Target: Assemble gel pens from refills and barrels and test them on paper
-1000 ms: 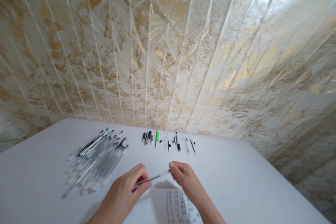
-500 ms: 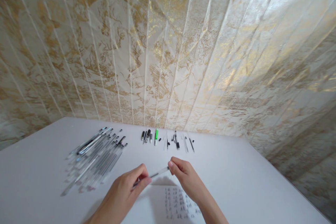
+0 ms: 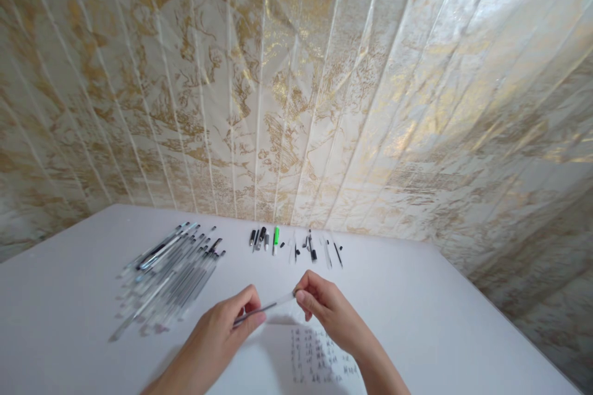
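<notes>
My left hand (image 3: pixel 227 327) pinches a slim, clear-barrelled pen (image 3: pixel 273 304) by its lower left part. The pen slants up to the right above a sheet of paper. At its far end, the thumb and fingertips of my right hand (image 3: pixel 327 305) are pressed together on the tip; what exactly they cover there is too small to tell. Below the hands lies the white paper (image 3: pixel 278 358) with rows of dark handwriting, partly shaded and partly behind my right wrist.
Many clear and grey pens (image 3: pixel 178 278) lie in a slanted pile on the left of the white table (image 3: pixel 417 321). Along the back are black pens and caps, a green-capped marker (image 3: pixel 277 236) and loose pen parts (image 3: pixel 312 247). A gold-patterned sheet (image 3: pixel 287 105) hangs behind.
My right hand has shifted slightly up and to the left, with its lower fingers a little more visible. My left hand and the pen have hardly moved.
</notes>
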`<state>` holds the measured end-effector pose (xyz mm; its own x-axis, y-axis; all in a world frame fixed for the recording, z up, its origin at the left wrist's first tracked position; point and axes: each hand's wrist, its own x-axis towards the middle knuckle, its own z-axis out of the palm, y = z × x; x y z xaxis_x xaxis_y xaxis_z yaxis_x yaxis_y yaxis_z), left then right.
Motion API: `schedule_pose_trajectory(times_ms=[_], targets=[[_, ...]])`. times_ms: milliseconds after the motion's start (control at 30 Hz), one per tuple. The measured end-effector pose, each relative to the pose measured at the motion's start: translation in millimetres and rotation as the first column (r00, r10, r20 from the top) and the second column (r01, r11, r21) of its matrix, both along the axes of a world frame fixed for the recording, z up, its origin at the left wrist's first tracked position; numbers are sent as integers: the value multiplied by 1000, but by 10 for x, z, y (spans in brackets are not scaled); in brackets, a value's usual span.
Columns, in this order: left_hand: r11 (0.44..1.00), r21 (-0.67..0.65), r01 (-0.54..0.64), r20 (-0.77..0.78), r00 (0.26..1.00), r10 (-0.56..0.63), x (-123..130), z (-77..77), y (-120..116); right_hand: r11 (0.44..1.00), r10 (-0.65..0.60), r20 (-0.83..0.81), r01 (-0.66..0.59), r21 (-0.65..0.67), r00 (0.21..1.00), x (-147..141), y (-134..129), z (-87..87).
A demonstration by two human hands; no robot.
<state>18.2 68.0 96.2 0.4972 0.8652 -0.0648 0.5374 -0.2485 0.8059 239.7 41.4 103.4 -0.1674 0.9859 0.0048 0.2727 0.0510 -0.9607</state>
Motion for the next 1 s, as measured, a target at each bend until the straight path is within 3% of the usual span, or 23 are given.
schedule_pose_trajectory(times_ms=[133,267,367,567,667,800,900,1000], targets=[[998,56,23,-56,998,-20,-34,-25,20,999,28,-146,-34,-35,989,-16,2,-16],[999,18,27,-71,997,-25,-52,-25,28,999,36,-205,-42,-26,978,-39,13,6],[997,66,34,-86,996,-28,-45,5,22,998,38,-250,-47,-30,968,-51,20,19],[984,174,21,-156,988,7,-39,77,2,993,-85,-10,84,-80,996,-110,37,-113],[979,202,34,-164,986,0,-56,81,17,994,-82,8,83,-78,997,-113,47,-149],[973,227,42,-165,986,-4,-105,25,67,997,-79,-104,75,-35,991,-51,57,-72],[971,236,36,-169,986,4,-150,-23,99,995,-91,-292,78,-56,952,-37,53,-23],[904,422,67,-181,983,12,-195,-38,122,982,-72,-526,-32,-187,847,-129,28,-62]])
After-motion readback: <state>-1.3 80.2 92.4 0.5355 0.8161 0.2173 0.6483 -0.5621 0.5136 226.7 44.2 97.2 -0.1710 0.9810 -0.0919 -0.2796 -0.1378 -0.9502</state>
